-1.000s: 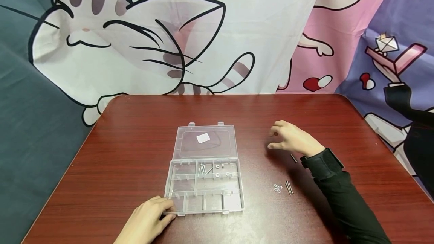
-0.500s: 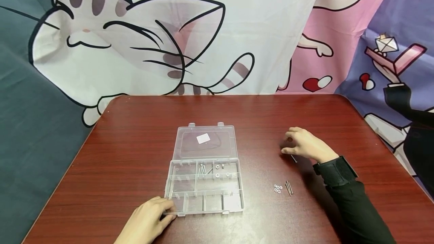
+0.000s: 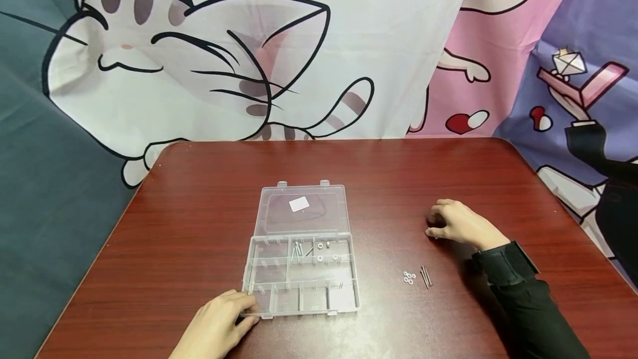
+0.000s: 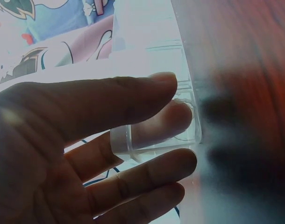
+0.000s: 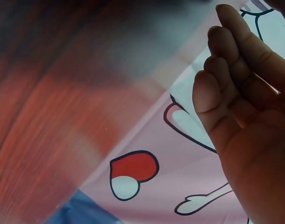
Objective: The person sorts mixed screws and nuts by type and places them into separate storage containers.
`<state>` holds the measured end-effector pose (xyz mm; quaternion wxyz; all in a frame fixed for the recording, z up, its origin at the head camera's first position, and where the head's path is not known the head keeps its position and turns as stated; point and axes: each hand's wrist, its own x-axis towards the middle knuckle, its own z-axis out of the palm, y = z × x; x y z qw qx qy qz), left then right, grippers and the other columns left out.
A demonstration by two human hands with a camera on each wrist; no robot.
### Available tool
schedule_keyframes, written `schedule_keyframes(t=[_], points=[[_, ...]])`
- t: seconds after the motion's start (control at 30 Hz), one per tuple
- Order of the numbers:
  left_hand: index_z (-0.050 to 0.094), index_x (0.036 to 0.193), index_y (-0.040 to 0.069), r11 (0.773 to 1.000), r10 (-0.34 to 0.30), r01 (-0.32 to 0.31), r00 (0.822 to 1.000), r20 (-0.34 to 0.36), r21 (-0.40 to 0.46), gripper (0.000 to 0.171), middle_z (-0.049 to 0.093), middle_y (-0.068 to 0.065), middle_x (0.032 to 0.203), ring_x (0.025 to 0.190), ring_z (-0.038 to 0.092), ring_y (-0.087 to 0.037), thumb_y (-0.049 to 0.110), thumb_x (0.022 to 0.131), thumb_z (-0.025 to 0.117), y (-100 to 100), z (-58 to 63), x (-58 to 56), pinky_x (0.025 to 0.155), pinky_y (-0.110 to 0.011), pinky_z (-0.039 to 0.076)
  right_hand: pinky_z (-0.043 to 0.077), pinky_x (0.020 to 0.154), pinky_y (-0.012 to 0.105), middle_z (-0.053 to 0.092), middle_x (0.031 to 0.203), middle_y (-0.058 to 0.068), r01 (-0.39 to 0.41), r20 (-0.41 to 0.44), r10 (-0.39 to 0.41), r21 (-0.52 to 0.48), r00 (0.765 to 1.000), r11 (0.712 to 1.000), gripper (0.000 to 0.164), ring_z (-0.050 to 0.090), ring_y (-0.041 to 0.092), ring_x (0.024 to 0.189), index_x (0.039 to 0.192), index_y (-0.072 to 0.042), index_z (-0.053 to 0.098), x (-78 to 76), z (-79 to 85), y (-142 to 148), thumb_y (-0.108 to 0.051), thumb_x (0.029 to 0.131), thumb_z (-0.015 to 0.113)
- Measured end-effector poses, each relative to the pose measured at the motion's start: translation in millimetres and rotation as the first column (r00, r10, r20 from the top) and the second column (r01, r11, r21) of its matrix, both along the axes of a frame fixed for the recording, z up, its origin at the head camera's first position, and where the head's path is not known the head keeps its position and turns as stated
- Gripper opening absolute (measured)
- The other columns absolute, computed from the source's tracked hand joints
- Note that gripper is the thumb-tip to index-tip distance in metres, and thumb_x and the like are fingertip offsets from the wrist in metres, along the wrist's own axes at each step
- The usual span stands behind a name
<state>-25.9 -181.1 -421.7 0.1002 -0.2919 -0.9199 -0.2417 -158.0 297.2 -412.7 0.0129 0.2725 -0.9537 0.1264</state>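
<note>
A clear plastic compartment box (image 3: 300, 313) lies with its lid (image 3: 279, 209) folded back on the table in the head view. My left hand (image 3: 216, 320) holds its near left corner, with the thumb in front and the index finger showing through the clear wall (image 4: 128, 142) in the left wrist view. Long thin screws (image 3: 298, 249) and small rings (image 3: 320, 246) lie in its far compartments. To the right, my right hand (image 3: 463, 226) hovers low over the tabletop, fingers bent and thumb apart, covering the spot where a small metal pin lies.
Right of the box, several small silver rings (image 3: 408, 277) lie beside a few long screws (image 3: 426, 277) on the brown table (image 3: 174, 226). A printed cloth (image 3: 389, 43) hangs behind the table's far edge.
My right hand has moved right and nearer, coming down over the small metal pin, which it now mostly hides. The left hand and the box have stayed put.
</note>
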Motion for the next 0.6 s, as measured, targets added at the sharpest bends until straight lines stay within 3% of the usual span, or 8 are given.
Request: schedule_keyframes(t=[0.33, 0.6], points=[[0.045, 0.066, 0.027, 1.0, -0.004, 0.004, 0.999, -0.033, 0.007, 0.038, 0.037, 0.022, 0.067, 0.062, 0.038, 0.003, 0.009, 0.06, 0.078, 0.1, 0.1, 0.3, 0.05, -0.021, 0.034, 0.036, 0.054, 0.026, 0.041, 0.066, -0.009, 0.008, 0.007, -0.008, -0.038, 1.0, 0.999, 0.021, 0.041, 0.007, 0.059, 0.065, -0.018, 0.054, 5.0, -2.4, 3.0, -0.02, 0.07, 0.074], [0.046, 0.066, 0.028, 1.0, -0.001, 0.001, 1.0, -0.021, 0.007, 0.037, 0.037, 0.022, 0.067, 0.062, 0.038, 0.003, 0.01, 0.061, 0.078, 0.3, -0.1, 0.7, 0.05, -0.021, 0.035, 0.036, 0.053, 0.026, 0.041, 0.066, -0.009, -0.015, 0.014, 0.015, -0.029, 1.0, 0.999, 0.016, 0.04, 0.007, 0.058, 0.065, -0.016, 0.054, 6.3, -2.9, 1.9, -0.012, 0.072, 0.068]])
